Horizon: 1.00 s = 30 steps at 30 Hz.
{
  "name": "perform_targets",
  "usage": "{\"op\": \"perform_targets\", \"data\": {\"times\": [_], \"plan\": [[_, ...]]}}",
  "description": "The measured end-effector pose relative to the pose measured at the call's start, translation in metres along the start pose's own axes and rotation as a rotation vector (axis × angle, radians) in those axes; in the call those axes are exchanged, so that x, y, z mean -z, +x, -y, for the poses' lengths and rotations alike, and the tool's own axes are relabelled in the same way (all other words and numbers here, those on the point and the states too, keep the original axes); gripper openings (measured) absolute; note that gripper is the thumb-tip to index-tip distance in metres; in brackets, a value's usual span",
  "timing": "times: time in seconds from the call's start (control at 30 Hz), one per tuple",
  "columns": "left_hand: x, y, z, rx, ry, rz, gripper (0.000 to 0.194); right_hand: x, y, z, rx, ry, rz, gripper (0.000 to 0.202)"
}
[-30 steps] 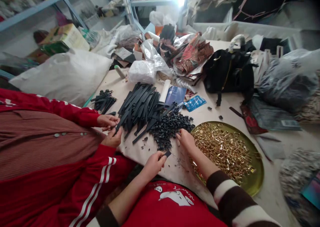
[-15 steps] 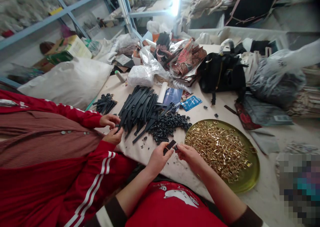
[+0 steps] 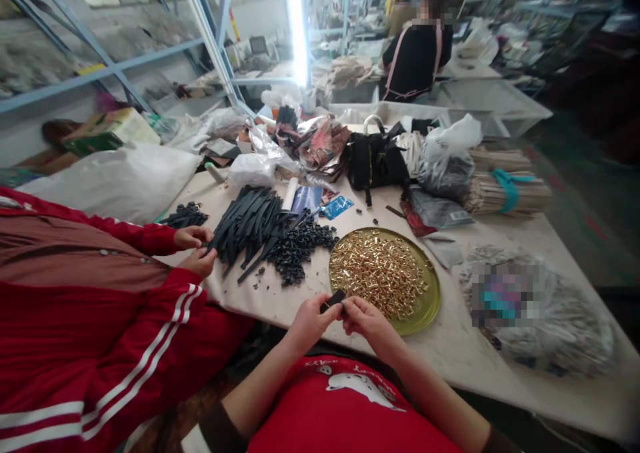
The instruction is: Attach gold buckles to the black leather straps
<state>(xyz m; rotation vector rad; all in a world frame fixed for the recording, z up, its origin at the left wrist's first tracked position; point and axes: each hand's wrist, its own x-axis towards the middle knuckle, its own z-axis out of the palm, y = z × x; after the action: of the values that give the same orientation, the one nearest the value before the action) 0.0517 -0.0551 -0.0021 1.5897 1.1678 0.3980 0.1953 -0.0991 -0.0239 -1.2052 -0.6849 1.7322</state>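
My left hand [image 3: 314, 320] pinches a short dark strip [image 3: 334, 300] at the table's front edge. Fingertips of my right hand [image 3: 364, 318] meet the strip's end and are pinched together; whatever they hold is too small to make out. Just behind my hands lies a round gold tray [image 3: 434, 306] bearing a heap of small gold metal buckles [image 3: 380, 270]. Left of the tray is a pile of small black loops [image 3: 300, 250], beside a stack of long black strips [image 3: 250, 223].
At the left, a person in a red jacket [image 3: 150, 366] handles a small dark piece beside a small black pile [image 3: 185, 214]. A black bag [image 3: 375, 163] and plastic bags stand behind. A large plastic bundle [image 3: 560, 333] lies right.
The view has swung right and up, showing more of the room. My hands have come together, the right one now touching the strip in the left.
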Motion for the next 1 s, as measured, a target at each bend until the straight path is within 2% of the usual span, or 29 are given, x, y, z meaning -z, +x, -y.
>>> {"op": "perform_targets", "data": {"times": [0.17, 0.3, 0.5, 0.67, 0.83, 1.0], "plan": [[-0.011, -0.008, -0.007, -0.038, 0.025, 0.018, 0.026, 0.015, -0.014, -0.004, -0.035, 0.059, 0.069, 0.028], [-0.020, -0.014, -0.005, -0.013, 0.006, 0.017, 0.028, 0.017, -0.017, -0.014, -0.104, 0.263, 0.051, 0.028], [-0.026, -0.019, 0.003, 0.149, -0.085, 0.047, 0.032, 0.020, -0.013, -0.016, -0.176, 0.482, 0.026, 0.027], [-0.026, -0.023, 0.000, 0.161, 0.081, 0.038, 0.030, 0.023, -0.010, -0.023, -0.179, 0.370, -0.030, 0.031], [-0.026, -0.027, -0.004, 0.093, 0.286, 0.097, 0.026, 0.027, -0.015, -0.032, -0.043, 0.079, -0.107, 0.030], [-0.034, -0.023, -0.003, 0.076, 0.267, 0.116, 0.027, 0.026, -0.018, -0.034, 0.007, 0.005, -0.125, 0.028]]}}
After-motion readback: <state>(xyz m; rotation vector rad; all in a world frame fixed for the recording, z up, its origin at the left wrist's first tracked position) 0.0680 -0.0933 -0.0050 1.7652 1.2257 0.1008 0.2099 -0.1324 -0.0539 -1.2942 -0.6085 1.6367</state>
